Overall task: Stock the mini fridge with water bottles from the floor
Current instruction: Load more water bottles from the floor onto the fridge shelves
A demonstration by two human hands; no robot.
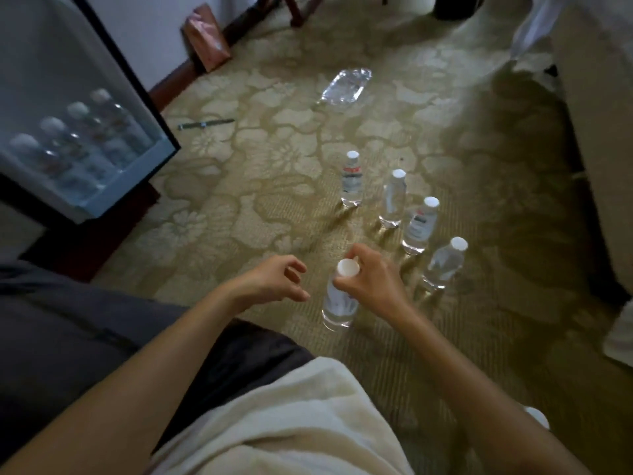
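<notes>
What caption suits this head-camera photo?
Right hand grips a white-capped clear plastic water bottle on patterned carpet; left hand open.

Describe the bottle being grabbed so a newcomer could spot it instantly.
On the patterned carpet, right of the open fridge door, five bottles stand. The grabbed bottle is nearest the camera, apart from the curved row of four. Only it has the right hand around its neck.

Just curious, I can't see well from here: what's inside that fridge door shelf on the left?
The door shelf holds four white-capped water bottles standing in a row. Their lower halves are blurred behind the shelf's translucent front, and the fridge's main compartment is out of view.
</notes>
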